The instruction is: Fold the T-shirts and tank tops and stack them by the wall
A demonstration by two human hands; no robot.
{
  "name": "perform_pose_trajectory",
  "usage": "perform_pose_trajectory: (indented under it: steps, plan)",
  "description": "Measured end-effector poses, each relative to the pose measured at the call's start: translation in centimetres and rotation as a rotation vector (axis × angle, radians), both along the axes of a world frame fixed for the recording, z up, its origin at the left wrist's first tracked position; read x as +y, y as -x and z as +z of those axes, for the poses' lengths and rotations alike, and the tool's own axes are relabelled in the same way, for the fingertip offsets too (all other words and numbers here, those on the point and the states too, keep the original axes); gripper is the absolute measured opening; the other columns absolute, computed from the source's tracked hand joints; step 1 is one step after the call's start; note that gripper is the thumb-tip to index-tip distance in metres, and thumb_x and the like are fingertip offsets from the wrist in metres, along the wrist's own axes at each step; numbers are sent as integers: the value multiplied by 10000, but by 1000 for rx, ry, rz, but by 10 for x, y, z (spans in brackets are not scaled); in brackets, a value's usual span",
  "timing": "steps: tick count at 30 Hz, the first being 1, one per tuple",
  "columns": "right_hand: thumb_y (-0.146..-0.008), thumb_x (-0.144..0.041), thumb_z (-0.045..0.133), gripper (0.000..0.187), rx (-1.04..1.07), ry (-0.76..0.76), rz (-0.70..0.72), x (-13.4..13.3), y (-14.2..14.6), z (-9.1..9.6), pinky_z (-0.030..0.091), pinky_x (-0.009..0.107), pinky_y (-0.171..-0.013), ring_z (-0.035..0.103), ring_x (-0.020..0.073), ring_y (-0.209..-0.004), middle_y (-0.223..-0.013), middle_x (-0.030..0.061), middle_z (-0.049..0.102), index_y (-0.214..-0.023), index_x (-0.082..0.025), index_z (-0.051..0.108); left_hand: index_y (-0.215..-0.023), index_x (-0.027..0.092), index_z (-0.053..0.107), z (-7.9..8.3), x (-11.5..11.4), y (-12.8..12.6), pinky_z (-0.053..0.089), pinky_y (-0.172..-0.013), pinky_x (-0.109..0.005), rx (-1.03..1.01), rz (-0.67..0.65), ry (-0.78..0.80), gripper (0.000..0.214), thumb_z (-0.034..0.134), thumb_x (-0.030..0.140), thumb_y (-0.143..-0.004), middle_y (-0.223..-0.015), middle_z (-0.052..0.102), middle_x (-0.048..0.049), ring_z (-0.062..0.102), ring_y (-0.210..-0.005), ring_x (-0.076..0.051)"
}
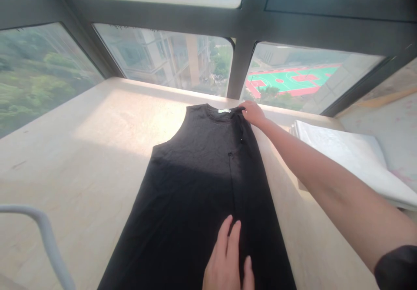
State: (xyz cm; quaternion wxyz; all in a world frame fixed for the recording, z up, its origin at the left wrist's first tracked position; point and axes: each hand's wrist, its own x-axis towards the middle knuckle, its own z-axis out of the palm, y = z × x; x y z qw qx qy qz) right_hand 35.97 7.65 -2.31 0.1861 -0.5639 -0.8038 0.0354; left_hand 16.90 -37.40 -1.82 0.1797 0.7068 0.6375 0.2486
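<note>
A black sleeveless top (189,177) lies spread on the pale stone window ledge (97,133), its neckline toward the window and a small white label inside the collar. Its right side is folded inward lengthwise, with the turned edge running down the front. At the right shoulder, my right hand (253,112) pinches the fabric between thumb and fingers. My left hand (226,259) rests low on the front of the top, fingers stretched out beside the folded edge. The lower hem is out of view.
Folded white cloth (342,146) is stacked on the right side of the ledge. A grey curved tube (42,225) stands at the lower left. Dark window frames (243,64) border the far edge, with buildings, trees and a sports court outside.
</note>
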Motion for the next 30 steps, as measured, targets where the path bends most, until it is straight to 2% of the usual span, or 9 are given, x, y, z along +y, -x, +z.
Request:
perform_pose_trajectory:
  steps: [2, 5, 8, 11, 16, 20, 23, 26, 30]
  plan:
    - [-852, -79, 470, 414, -14, 27, 26, 5, 2, 1, 423, 386, -1039, 560, 264, -1170, -1261, 92, 649, -1186, -182, 692, -1438, 236, 449, 18, 43, 6, 608, -757, -290, -16, -74, 113, 552, 476, 232, -887, -1457, 522, -113, 701, -1010, -208]
    - [-857, -79, 483, 413, -29, 63, 54, 13, 7, 1, 418, 371, -1035, 566, 256, -1169, -1259, 91, 661, -1194, -182, 698, -1424, 216, 439, 36, 118, 3, 578, -751, -293, 36, -77, 222, 522, 507, 273, -909, -1355, 560, -117, 703, -908, -194]
    - [-854, -110, 525, 321, -32, 94, 51, 20, 13, 0, 432, 378, -1003, 590, 266, -1103, -1129, 100, 713, -1068, -184, 753, -1353, 193, 483, 41, 182, -8, 553, -729, -338, 193, -19, 195, 473, 547, 357, -913, -1164, 607, -105, 697, -843, -228]
    - [-857, -134, 535, 273, -20, 103, 16, 25, 14, -3, 444, 373, -976, 599, 268, -1064, -1070, 107, 723, -973, -187, 776, -1114, 172, 601, 38, 222, -17, 526, -761, -338, 271, 41, 173, 300, 542, 396, -923, -1045, 610, -82, 681, -886, -237]
    - [-895, -170, 493, 298, 22, 82, -82, 25, 10, -15, 448, 390, -980, 584, 272, -1072, -1117, 114, 692, -1024, -190, 761, -921, 172, 608, 32, 235, -14, 491, -787, -310, 246, 63, 192, 148, 521, 291, -926, -964, 636, -62, 659, -886, -202]
    - [-925, -187, 450, 318, 79, 53, -151, 17, 13, -20, 448, 425, -997, 546, 297, -1128, -1155, 139, 652, -1065, -186, 735, -964, 187, 576, 28, 229, -6, 474, -781, -300, 186, 87, 170, 84, 532, 245, -921, -922, 651, -48, 643, -872, -190]
    - [-901, -135, 430, 353, 126, 31, -195, 5, 18, -17, 450, 450, -1003, 534, 315, -1148, -1181, 156, 624, -1127, -173, 698, -1051, 197, 553, 21, 231, -5, 465, -795, -277, 127, 94, 132, 149, 562, 209, -902, -976, 649, -38, 635, -909, -171]
    - [-872, -111, 432, 434, 166, -4, -225, -22, 19, -12, 449, 465, -1014, 530, 324, -1166, -1258, 180, 580, -1267, -139, 610, -1159, 207, 525, 17, 233, -6, 465, -816, -260, 62, 104, 96, 266, 580, 220, -899, -1006, 647, -25, 627, -951, -156]
    - [-863, -168, 493, 494, 175, -45, -173, -89, 15, -14, 434, 407, -1063, 519, 297, -1205, -1328, 161, 556, -1352, -120, 532, -1323, 175, 427, 20, 223, -8, 469, -865, -273, 7, 146, 53, 465, 596, 263, -899, -1109, 634, -57, 616, -1028, -166]
